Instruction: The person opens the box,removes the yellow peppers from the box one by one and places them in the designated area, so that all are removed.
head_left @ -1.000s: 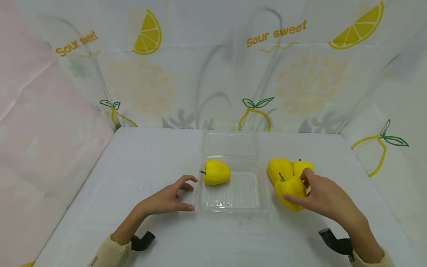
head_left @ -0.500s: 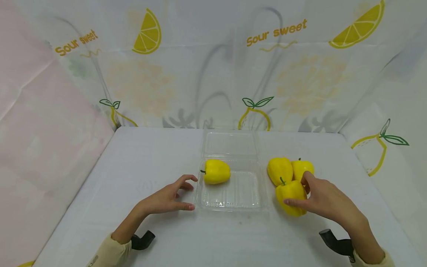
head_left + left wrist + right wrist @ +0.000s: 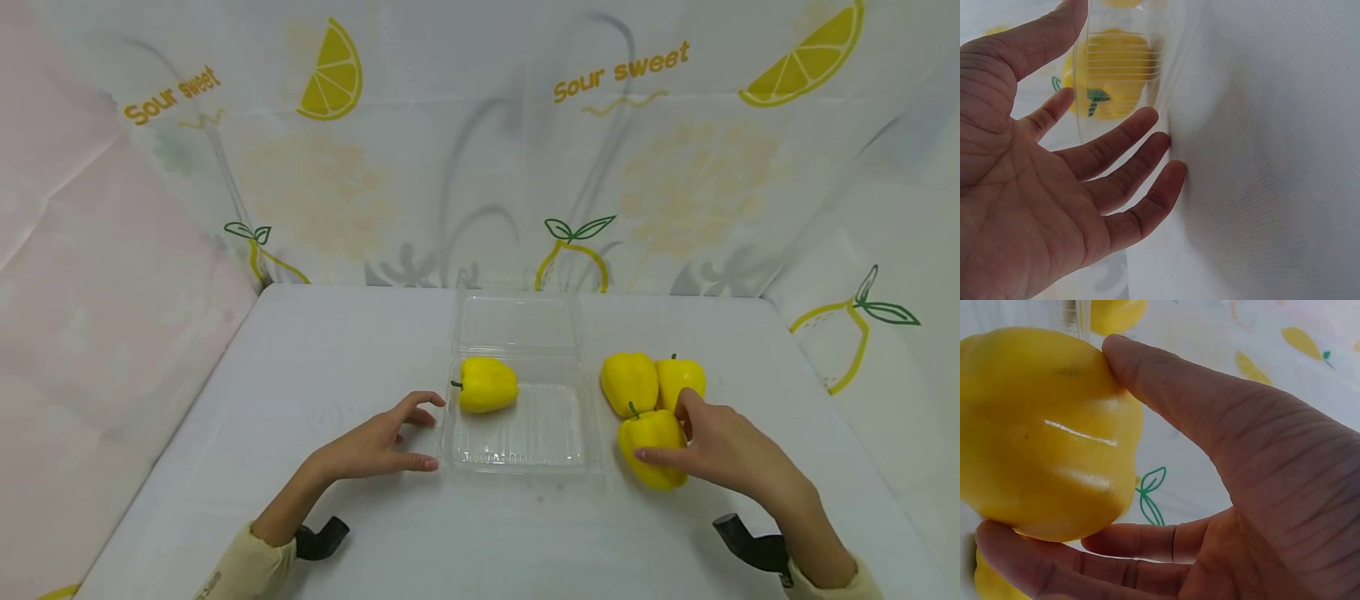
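Observation:
My right hand (image 3: 738,442) holds a yellow bell pepper (image 3: 651,446) between thumb and fingers, its green stem toward the far side. In the right wrist view the thumb lies on one side of that pepper (image 3: 1047,437) and the fingers curl along the other. Two more yellow peppers (image 3: 628,383) sit just behind it. A clear plastic clamshell box (image 3: 525,433) stands open at the middle, with one yellow pepper (image 3: 487,385) lying on its side in the back left. Beside the box's left wall, my left hand (image 3: 375,442) rests with loosely bent fingers and holds nothing.
The box's clear lid (image 3: 517,323) lies folded back toward the rear. A white cloth covers the table (image 3: 360,342). Printed fabric with lemon drawings (image 3: 480,158) hangs along the back and sides. Each wrist carries a black mount (image 3: 321,540).
My right hand has drawn the held pepper slightly toward the near side, away from the two peppers behind it. The left hand and the box have stayed put.

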`<state>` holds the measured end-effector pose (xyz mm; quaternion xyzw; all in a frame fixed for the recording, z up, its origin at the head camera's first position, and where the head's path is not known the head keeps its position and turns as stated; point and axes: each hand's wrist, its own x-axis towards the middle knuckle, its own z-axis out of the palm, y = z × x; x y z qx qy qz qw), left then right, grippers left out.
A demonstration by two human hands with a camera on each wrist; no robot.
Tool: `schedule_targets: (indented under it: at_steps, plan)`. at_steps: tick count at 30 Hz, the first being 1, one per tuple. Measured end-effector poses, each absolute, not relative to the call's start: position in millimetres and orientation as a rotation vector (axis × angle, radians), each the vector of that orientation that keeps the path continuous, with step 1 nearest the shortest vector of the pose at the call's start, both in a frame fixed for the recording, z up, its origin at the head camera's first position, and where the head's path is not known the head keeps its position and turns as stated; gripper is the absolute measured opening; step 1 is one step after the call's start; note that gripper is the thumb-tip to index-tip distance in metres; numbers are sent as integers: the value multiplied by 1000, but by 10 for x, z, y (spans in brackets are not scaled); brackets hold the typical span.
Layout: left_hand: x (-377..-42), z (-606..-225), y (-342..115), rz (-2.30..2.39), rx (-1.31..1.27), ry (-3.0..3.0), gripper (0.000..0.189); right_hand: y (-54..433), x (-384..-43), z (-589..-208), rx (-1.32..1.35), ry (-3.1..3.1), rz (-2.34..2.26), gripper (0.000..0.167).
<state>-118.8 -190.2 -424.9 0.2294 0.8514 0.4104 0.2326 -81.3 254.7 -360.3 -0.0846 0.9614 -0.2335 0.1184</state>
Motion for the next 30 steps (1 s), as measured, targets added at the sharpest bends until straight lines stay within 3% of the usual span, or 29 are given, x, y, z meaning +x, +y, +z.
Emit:
schedule_targets:
  at_steps: [30]
  plan:
    - [-1187, -4261, -1907, 1137, 644, 2339, 71, 2493, -842, -3794, -156, 2806, -707, 70]
